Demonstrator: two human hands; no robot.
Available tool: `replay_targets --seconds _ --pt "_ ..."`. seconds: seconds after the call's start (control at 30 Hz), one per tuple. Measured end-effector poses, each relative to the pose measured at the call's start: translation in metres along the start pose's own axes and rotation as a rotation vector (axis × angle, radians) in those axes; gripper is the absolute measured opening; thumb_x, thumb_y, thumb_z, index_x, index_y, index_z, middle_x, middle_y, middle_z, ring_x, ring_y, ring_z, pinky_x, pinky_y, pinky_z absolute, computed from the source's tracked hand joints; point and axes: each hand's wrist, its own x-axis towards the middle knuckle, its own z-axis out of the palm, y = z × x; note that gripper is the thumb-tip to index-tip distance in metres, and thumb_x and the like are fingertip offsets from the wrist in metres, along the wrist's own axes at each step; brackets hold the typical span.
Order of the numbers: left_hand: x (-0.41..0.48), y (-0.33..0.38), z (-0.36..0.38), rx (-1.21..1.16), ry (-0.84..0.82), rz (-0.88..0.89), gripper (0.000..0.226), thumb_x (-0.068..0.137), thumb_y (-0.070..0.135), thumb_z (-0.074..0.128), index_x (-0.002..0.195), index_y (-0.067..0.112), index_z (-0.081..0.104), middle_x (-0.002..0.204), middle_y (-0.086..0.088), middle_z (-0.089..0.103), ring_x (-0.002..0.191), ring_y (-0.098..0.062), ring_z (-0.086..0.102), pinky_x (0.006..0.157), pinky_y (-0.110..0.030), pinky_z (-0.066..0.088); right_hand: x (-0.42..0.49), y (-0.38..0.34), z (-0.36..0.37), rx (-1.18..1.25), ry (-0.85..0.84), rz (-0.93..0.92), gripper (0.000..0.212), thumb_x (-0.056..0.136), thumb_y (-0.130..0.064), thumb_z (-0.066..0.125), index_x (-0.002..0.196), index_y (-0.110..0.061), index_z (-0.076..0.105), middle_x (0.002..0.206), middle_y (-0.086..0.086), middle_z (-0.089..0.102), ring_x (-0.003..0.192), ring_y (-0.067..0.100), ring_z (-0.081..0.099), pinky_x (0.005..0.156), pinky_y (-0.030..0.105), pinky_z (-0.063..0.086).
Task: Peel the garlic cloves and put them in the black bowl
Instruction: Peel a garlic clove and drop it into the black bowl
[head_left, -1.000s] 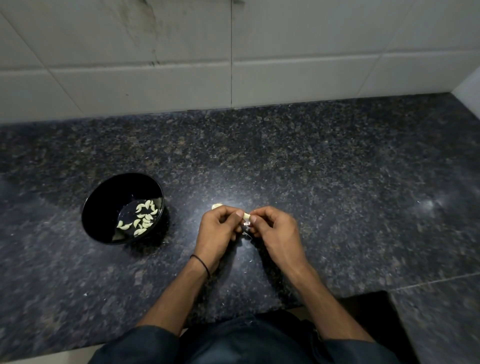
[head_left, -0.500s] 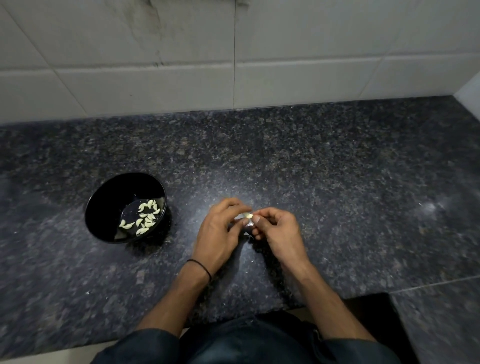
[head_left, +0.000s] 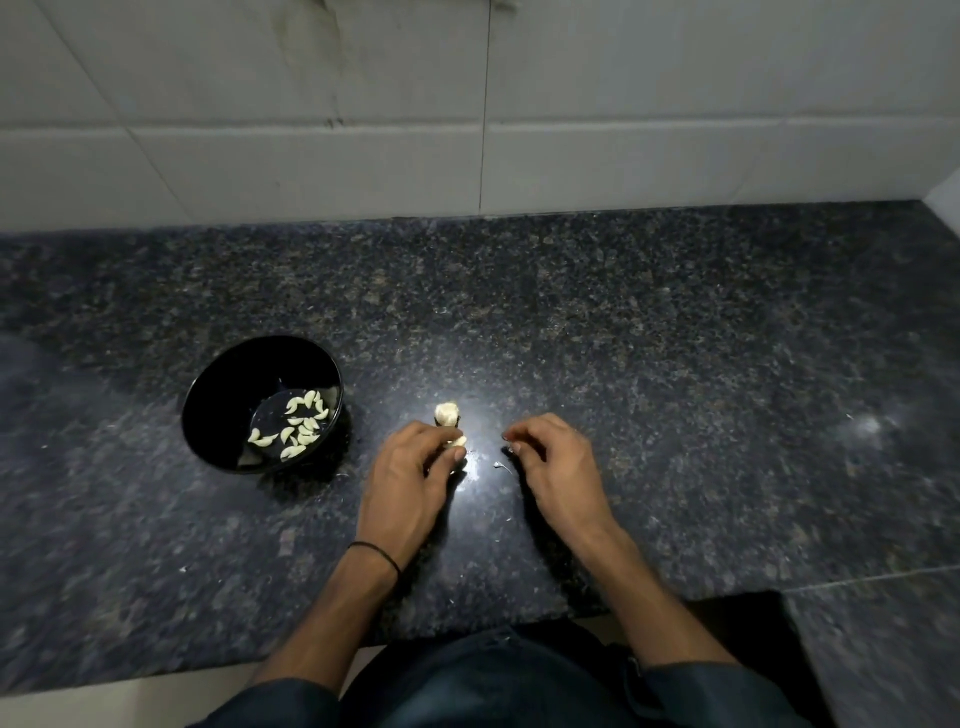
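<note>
The black bowl (head_left: 208, 410) stands on the dark granite counter, left of my hands, with several peeled cloves (head_left: 298, 431) in its bottom. My left hand (head_left: 410, 478) pinches a pale peeled clove (head_left: 458, 442) between thumb and fingertips. Just beyond it a remaining piece of the garlic bulb (head_left: 447, 414) lies on the counter. My right hand (head_left: 558, 467) hovers a short way to the right with its fingers curled, tips pinched on a tiny scrap of skin. A bit of skin (head_left: 501, 466) lies between the hands.
The speckled granite counter (head_left: 675, 389) runs back to a white tiled wall (head_left: 467, 130). Its front edge is near my body, with a cut-out at the lower right. Small skin flakes are scattered near the bowl and hands.
My hands, which together held one clove, have drawn apart. The clove stays in my left hand, my right has moved right, and the bulb piece behind is now uncovered.
</note>
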Motion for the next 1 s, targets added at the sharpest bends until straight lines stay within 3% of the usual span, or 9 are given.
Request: replay_targets --seconds 0.13,0.37,0.57,0.83,1.0 --pt "-0.008 -0.008 -0.002 0.087 0.023 -0.055 0.011 0.089 0.023 0.073 0.099 0.019 0.075 0.091 0.007 0.062 0.09 -0.014 0.057 0.082 -0.029 0.046 0.003 0.008 0.012 -0.133 -0.035 -0.154 0.014 0.093 -0.002 0.065 0.1 -0.006 0.076 0.094 0.002 0.064 0.086 0.016 0.061 0.08 0.024 0.048" --pt "-0.012 -0.014 -0.001 0.144 0.033 -0.101 0.012 0.089 0.023 0.073 0.099 0.018 0.072 0.092 0.008 0.055 0.089 -0.016 0.057 0.076 -0.033 0.049 -0.01 0.023 0.025 -0.371 -0.072 -0.329 0.014 0.095 -0.008 0.065 0.109 -0.007 0.068 0.112 0.003 0.059 0.1 0.022 0.052 0.082 0.036 0.051" --pt "-0.017 -0.016 -0.001 0.087 0.041 -0.087 0.016 0.089 0.016 0.073 0.104 0.014 0.071 0.097 0.006 0.056 0.09 -0.015 0.058 0.082 -0.037 0.052 -0.025 0.031 0.018 -0.417 -0.121 -0.422 0.027 0.095 -0.02 0.044 0.108 -0.01 0.065 0.113 0.001 0.061 0.1 0.02 0.054 0.076 0.035 0.052" --pt "-0.042 -0.002 -0.009 0.031 0.109 -0.116 0.022 0.095 0.007 0.062 0.115 0.013 0.069 0.105 0.004 0.054 0.095 -0.016 0.059 0.088 -0.038 0.052 -0.01 0.037 0.008 -0.532 -0.183 -0.599 0.028 0.09 -0.017 0.042 0.106 -0.011 0.064 0.104 0.002 0.062 0.089 0.022 0.057 0.059 0.038 0.055" --pt "-0.056 0.012 -0.004 0.079 0.093 -0.062 0.019 0.095 0.002 0.061 0.11 0.008 0.07 0.105 0.0 0.058 0.096 -0.017 0.059 0.085 -0.038 0.053 -0.003 0.04 0.004 -0.569 -0.174 -0.724 0.027 0.089 -0.012 0.043 0.104 -0.008 0.066 0.102 0.005 0.064 0.087 0.023 0.058 0.064 0.034 0.053"
